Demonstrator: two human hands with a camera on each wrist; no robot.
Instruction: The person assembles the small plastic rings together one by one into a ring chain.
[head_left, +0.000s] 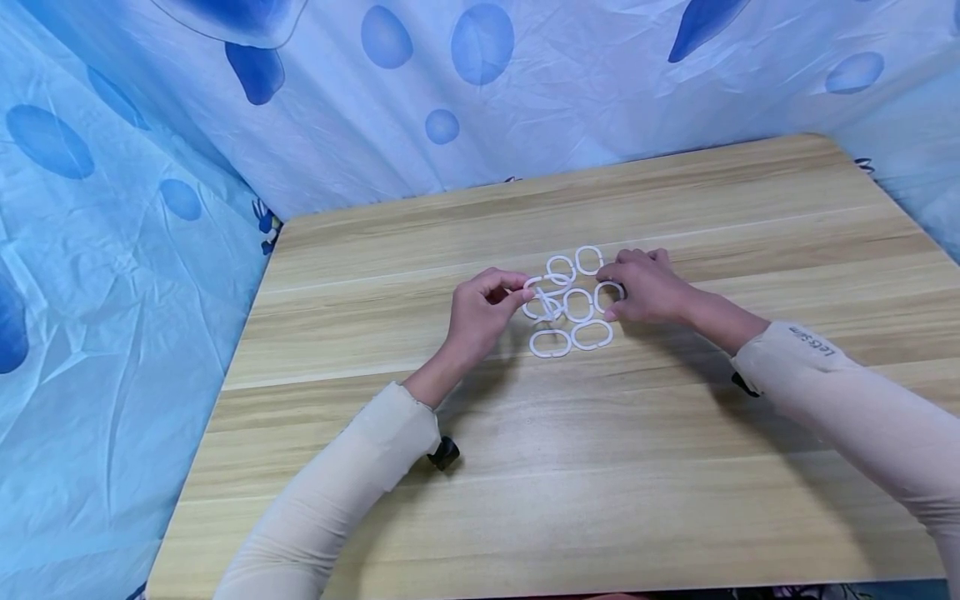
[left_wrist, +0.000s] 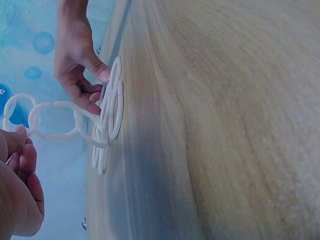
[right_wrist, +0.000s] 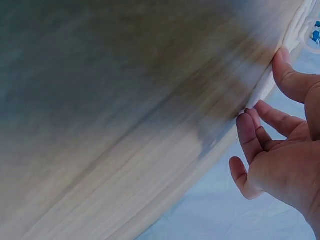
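My left hand (head_left: pixel 483 312) pinches one end of a short chain of white plastic C-shaped links (left_wrist: pixel 55 136) between thumb and forefinger, raised off the table. The chain's far end reaches down to the loose links in the left wrist view. On the right, my right hand (head_left: pixel 643 286) is low at the table, its thumb and forefinger at opposite sides of a single white link (head_left: pixel 597 305). Its other fingers are bent beside it in the right wrist view. Several more white links lie flat between the hands, among them an upper link (head_left: pixel 578 261) and a lower link (head_left: pixel 551 356).
The wood-grain table (head_left: pixel 570 483) extends around the links on all sides. A blue and white patterned curtain (head_left: pixel 337 125) hangs behind its far edge and along the left. A small black device (head_left: pixel 445 453) sits at the left cuff.
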